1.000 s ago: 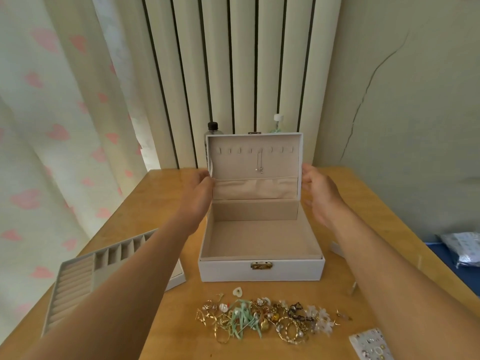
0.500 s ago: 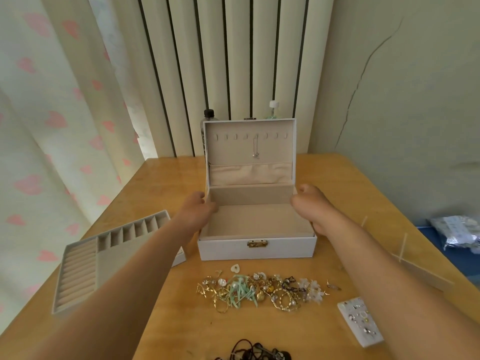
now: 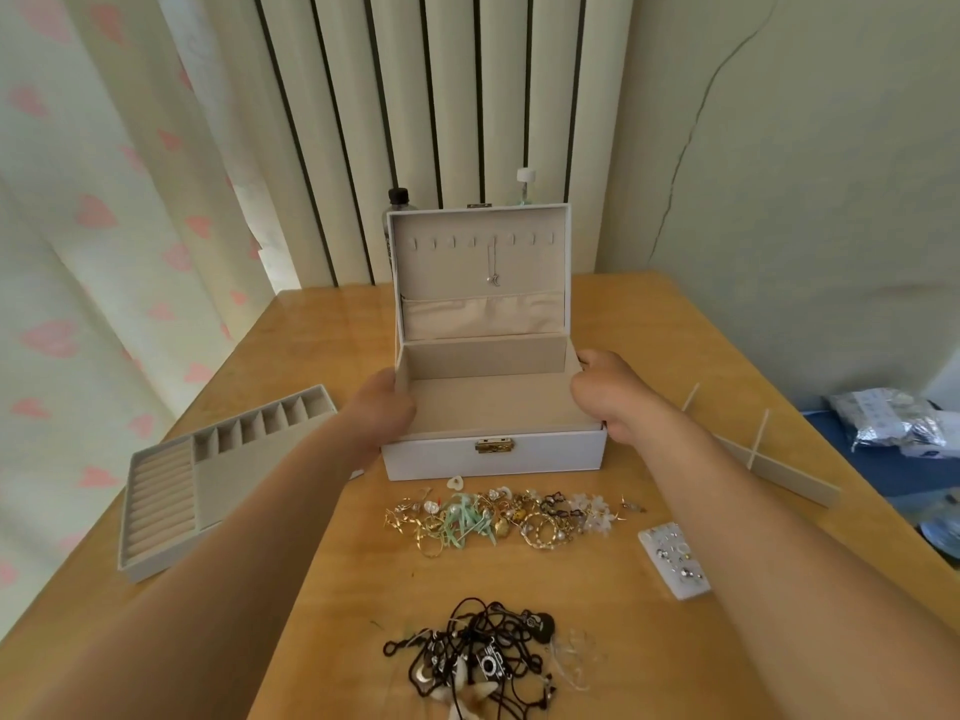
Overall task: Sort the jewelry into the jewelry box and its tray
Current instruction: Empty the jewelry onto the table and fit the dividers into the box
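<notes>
Head view: white rectangular jewelry box (image 3: 441, 459), beige-lined, lid upright, frame centre; left hand (image 3: 382, 410) grips its left wall, right hand (image 3: 605, 392) curls over its right rim. Beige compartmented tray (image 3: 223, 485), lower left. Gold-and-mint jewelry heap (image 3: 498, 517), just below the box.

Visible are one jewelry box (image 3: 493, 459), one tray (image 3: 223, 491), two bottles (image 3: 398, 200) (image 3: 525, 184), two jewelry piles (image 3: 498, 519) (image 3: 478, 657), one earring card (image 3: 674, 561) and two hands (image 3: 382, 413) (image 3: 605, 392).
</notes>
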